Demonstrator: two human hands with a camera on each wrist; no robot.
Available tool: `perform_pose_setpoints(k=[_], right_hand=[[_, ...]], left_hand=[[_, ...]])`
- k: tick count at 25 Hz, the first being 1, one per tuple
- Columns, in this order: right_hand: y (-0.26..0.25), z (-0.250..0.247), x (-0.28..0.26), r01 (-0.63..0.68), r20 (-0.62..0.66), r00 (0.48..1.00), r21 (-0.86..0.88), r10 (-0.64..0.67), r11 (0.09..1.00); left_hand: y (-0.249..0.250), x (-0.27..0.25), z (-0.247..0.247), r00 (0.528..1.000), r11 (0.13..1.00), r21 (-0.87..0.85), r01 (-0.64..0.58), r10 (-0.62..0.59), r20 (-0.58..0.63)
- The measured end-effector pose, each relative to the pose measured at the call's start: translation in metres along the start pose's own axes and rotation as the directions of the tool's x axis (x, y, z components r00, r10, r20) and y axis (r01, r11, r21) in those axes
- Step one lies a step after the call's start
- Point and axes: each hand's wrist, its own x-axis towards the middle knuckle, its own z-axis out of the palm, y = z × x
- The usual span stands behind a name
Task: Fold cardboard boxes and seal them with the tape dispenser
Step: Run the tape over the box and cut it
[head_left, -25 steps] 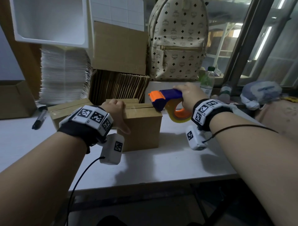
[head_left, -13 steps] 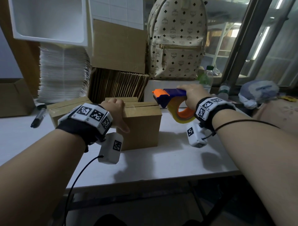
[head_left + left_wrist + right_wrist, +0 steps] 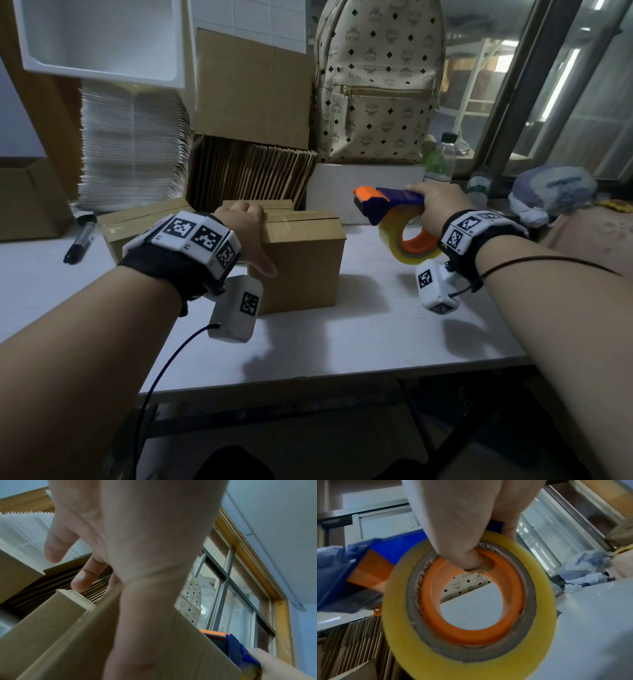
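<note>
Tape dispenser (image 3: 394, 209) right of box (image 3: 301, 260)

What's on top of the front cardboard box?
Only the left hand, fingers over the box's top-left edge, thumb down the front. Closed flaps hide the inside; the hand covers that part of the top. Right hand holds the tape dispenser off to the right.

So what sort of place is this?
Likely a small packing station: a row of flat cardboard boxes at the back, a folded box held by the left hand, and a tape dispenser in the right hand.
</note>
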Motion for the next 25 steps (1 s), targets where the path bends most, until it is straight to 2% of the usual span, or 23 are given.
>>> perform_pose_setpoints(k=[3,6,9,11,13,16,18,20,23,25], right_hand=[[-0.002,-0.001,0.001,0.042,0.019,0.999,-0.046,-0.041,0.998],[-0.003,0.008,0.0,0.063,0.09,0.995,-0.133,-0.051,0.989],[-0.003,0.019,-0.001,0.078,0.17,0.984,-0.133,-0.055,0.988],[-0.001,0.023,-0.002,0.08,0.214,0.976,-0.137,-0.049,0.987],[0.0,0.026,-0.004,0.077,0.25,0.967,-0.153,-0.037,0.985],[0.002,0.03,-0.007,0.075,0.283,0.959,-0.153,-0.029,0.985],[0.005,0.032,-0.008,0.079,0.283,0.958,-0.145,-0.035,0.986],[0.009,0.033,-0.007,0.092,0.31,0.95,-0.134,-0.046,0.987],[0.012,0.031,-0.005,0.119,0.406,0.911,-0.112,-0.064,0.987],[0.007,0.029,-0.004,0.148,0.42,0.901,-0.061,-0.109,0.987]], left_hand=[[0.002,0.0,0.001,1.0,1.0,0.015,0.008,-0.008,-0.011],[0.005,0.001,-0.003,1.0,0.995,0.104,0.01,-0.011,0.009],[0.013,0.002,-0.009,0.998,0.985,0.172,0.006,-0.015,0.053],[0.025,0.0,-0.008,0.999,0.991,0.132,-0.017,0.011,0.047],[0.045,-0.004,-0.004,0.995,0.992,0.073,-0.103,0.103,0.001],[0.077,-0.001,-0.002,0.955,0.956,-0.067,-0.286,0.279,-0.103],[0.088,0.007,-0.002,0.94,0.923,-0.197,-0.331,0.303,-0.159],[0.089,0.013,0.001,0.945,0.927,-0.211,-0.31,0.277,-0.172],[0.087,0.017,0.008,0.953,0.963,-0.061,-0.262,0.248,-0.174],[0.086,0.019,0.009,0.95,0.964,-0.038,-0.262,0.251,-0.188]])
